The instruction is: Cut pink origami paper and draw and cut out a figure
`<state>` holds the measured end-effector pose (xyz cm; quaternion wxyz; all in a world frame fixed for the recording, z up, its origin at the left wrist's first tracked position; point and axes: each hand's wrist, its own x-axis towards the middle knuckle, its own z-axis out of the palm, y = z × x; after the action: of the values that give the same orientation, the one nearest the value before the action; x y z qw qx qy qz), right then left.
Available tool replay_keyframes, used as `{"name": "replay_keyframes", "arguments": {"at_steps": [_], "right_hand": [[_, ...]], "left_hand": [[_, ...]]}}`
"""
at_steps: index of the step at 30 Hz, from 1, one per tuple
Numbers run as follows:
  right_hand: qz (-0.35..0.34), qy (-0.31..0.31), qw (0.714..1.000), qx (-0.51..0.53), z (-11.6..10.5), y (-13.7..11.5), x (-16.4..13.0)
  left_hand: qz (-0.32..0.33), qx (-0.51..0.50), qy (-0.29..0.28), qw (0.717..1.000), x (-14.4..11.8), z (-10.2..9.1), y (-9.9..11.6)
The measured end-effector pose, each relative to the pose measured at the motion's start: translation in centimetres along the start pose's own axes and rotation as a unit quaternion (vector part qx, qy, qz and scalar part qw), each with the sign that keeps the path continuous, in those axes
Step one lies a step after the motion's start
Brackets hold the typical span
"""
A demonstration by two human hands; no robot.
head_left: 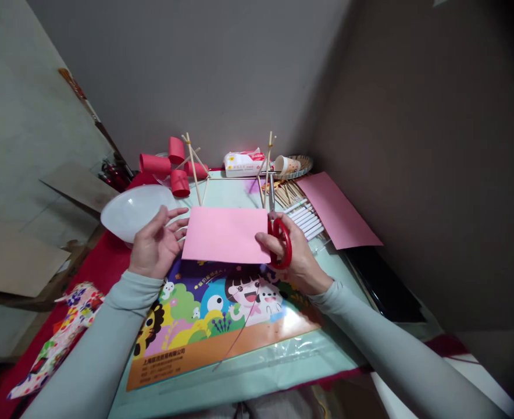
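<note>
Over the middle of the table (226, 195), the pink paper sheet (226, 235) runs lengthwise left to right. The right hand (298, 250) grips its right end and red-handled scissors (288, 247), blades toward the far edge; the left hand (152, 247), open, is just beside, contact unclear.

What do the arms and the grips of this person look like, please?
The left sleeve and right sleeve are long, plain, pale grey-green and close-fitting, with slight creases. The left grip and right grip are bare; no glove or ring shows.

One head-worn view looks forward and down over the nearby hands (153, 247) toward a wall (239, 70)
</note>
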<state>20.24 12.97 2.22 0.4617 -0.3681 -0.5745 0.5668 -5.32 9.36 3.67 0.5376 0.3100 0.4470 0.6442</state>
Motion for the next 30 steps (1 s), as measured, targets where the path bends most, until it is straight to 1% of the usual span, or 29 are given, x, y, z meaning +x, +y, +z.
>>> {"name": "replay_keyframes", "arguments": {"at_steps": [3, 7, 9, 11, 13, 14, 16, 19, 21, 22, 23, 25, 27, 29, 30], "right_hand": [[-0.027, 0.052, 0.998, 0.006, -0.2, -0.1, 0.2], [-0.053, 0.077, 0.996, -0.003, 0.0, -0.5, 0.0], [-0.066, 0.088, 0.994, -0.016, 0.3, -0.7, -0.3], [-0.073, 0.096, 0.993, -0.018, 0.5, -1.0, -0.6], [-0.065, 0.089, 0.994, 0.012, 0.6, -1.3, -0.8], [-0.049, 0.075, 0.995, 0.043, 0.6, -1.4, -0.9], [0.007, 0.026, 0.992, 0.124, 0.6, -1.5, -1.1], [0.117, -0.054, 0.966, 0.224, 0.8, -1.3, -1.4], [0.183, -0.102, 0.944, 0.257, 1.2, -1.1, -1.8], [0.209, -0.123, 0.933, 0.264, 1.5, -1.0, -2.0], [0.227, -0.14, 0.925, 0.269, 1.8, -0.9, -2.2], [0.24, -0.165, 0.916, 0.274, 2.3, -0.8, -2.5], [0.249, -0.189, 0.91, 0.274, 2.5, -0.6, -2.6], [0.252, -0.222, 0.904, 0.265, 2.3, -0.5, -2.4], [0.243, -0.232, 0.906, 0.256, 2.1, -0.4, -2.2]], "left_hand": [[-0.014, -0.066, -0.027, 0.997, -0.6, 1.5, -1.0], [-0.027, -0.068, -0.081, 0.994, -1.8, 3.5, -2.7], [-0.029, -0.057, -0.093, 0.994, -2.2, 3.8, -3.2], [-0.019, -0.038, -0.1, 0.994, -2.3, 3.6, -3.2], [-0.002, -0.02, -0.119, 0.993, -2.3, 3.1, -2.9], [0.005, -0.003, -0.134, 0.991, -2.4, 2.8, -2.7], [0.015, 0.045, -0.156, 0.987, -2.5, 2.7, -2.2], [0.046, 0.09, -0.15, 0.984, -2.6, 3.1, -1.6], [0.068, 0.078, -0.145, 0.984, -2.5, 3.6, -1.3], [0.071, 0.076, -0.157, 0.982, -2.4, 3.7, -1.2], [0.071, 0.077, -0.173, 0.979, -2.3, 3.7, -1.2], [0.065, 0.092, -0.205, 0.972, -1.9, 3.4, -1.2], [0.081, 0.094, -0.182, 0.975, -1.7, 3.0, -1.5], [0.102, 0.08, -0.13, 0.983, -1.7, 2.7, -1.8], [0.105, 0.071, -0.109, 0.986, -1.7, 2.6, -1.9]]}}
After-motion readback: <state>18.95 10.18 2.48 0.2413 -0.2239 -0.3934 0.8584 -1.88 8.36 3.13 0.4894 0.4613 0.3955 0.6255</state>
